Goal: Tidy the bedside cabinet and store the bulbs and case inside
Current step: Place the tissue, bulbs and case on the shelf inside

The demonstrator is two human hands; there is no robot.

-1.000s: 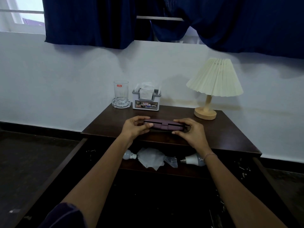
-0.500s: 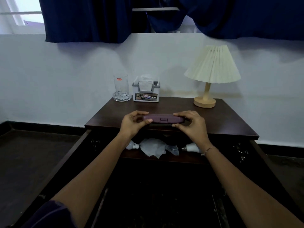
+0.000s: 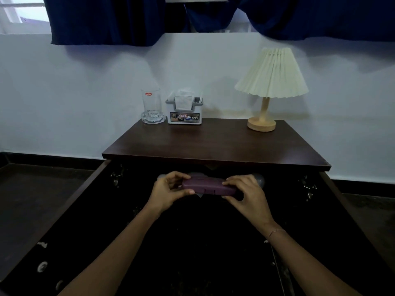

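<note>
Both ends of case [image 3: 208,186] between fingers [image 3: 234,181].

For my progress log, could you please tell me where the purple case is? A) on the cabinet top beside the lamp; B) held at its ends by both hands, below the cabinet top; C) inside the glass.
B: the left hand and right hand each grip an end of the purple case below the cabinet top.

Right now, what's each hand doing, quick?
Left hand: grips the purple case at its left end.
Right hand: grips the case's right end.
</note>
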